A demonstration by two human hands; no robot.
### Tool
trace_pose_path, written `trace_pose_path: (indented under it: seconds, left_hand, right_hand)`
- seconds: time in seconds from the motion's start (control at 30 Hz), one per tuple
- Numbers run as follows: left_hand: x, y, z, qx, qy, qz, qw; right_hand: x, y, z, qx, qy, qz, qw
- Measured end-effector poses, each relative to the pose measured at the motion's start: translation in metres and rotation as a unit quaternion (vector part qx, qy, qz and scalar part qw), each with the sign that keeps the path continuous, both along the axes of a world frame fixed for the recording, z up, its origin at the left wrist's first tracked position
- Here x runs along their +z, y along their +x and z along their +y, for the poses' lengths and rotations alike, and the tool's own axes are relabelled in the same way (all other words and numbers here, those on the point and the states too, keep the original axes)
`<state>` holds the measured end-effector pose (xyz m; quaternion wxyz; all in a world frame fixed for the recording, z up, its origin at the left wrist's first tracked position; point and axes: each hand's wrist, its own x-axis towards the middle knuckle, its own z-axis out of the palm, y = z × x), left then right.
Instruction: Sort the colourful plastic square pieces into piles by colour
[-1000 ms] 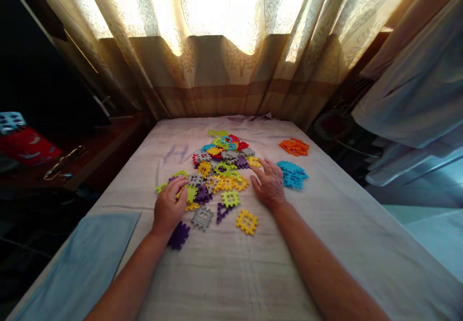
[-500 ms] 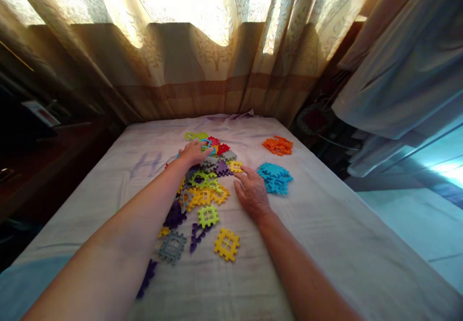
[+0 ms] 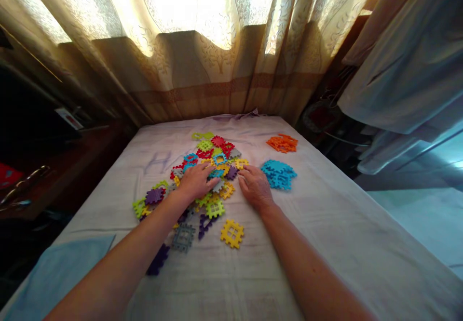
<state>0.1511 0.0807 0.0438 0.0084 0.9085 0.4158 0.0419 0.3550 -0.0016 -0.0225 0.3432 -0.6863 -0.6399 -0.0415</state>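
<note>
My left hand (image 3: pixel 197 181) lies over the middle of a mixed pile of plastic interlocking tiles, fingers stretched out and apart, with no tile seen in its grip. Under and around it are grey, teal and yellow tiles, some hidden by the palm. Just beyond its fingertips is a blue window-frame tile (image 3: pixel 219 159). My right hand (image 3: pixel 255 186) rests palm down at the pile's right edge, fingers loosely extended. Its fingertips are close to a yellow tile (image 3: pixel 241 163) and a purple tile (image 3: pixel 232 172); whether they touch is unclear.
Right of my right hand lies a stack of blue tiles (image 3: pixel 278 174), with an orange tile heap (image 3: pixel 282 143) behind it. Nearer me are a yellow window tile (image 3: pixel 232 234) and a grey one (image 3: pixel 183 237). A curtain (image 3: pixel 217 89) hangs beyond the sheet-covered surface (image 3: pixel 318 244).
My left hand has drawn back toward me from the far part of the pile, uncovering red, green and blue tiles. My right hand stays beside the yellow tile; the view has shifted slightly.
</note>
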Motion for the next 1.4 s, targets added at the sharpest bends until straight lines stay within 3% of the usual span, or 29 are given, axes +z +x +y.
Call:
trace_pose_path:
  seconds: [0.23, 0.43, 0.63, 0.8, 0.9, 1.1, 1.4]
  left_hand:
    - [-0.019, -0.05, -0.063, 0.002, 0.069, -0.083, 0.994]
    - [-0.04, -0.086, -0.088, 0.036, 0.132, -0.197, 0.971]
    - [-0.041, -0.092, -0.082, 0.084, 0.115, -0.331, 0.933]
    - [-0.046, -0.102, -0.073, 0.187, 0.022, -0.491, 0.85]
    - [-0.048, -0.105, -0.07, 0.216, -0.015, -0.54, 0.813]
    - [-0.051, -0.104, -0.067, 0.213, -0.028, -0.531, 0.82]
    - [-0.048, -0.102, -0.068, 0.215, -0.025, -0.505, 0.835]
  right_hand:
    - [0.001, 0.002, -0.001, 0.019, 0.001, 0.0, 1.0]
    - [0.005, 0.002, -0.004, 0.028, -0.007, 0.004, 1.0]
    - [0.027, -0.009, -0.002, 0.06, -0.037, 0.033, 0.997]
    - [0.057, -0.024, 0.017, 0.183, -0.129, 0.003, 0.975]
    - [0.065, -0.035, 0.024, 0.222, -0.169, -0.02, 0.96]
    - [0.067, -0.048, 0.027, 0.217, -0.223, -0.044, 0.949]
    - [0.064, -0.049, 0.032, 0.184, -0.216, -0.075, 0.956]
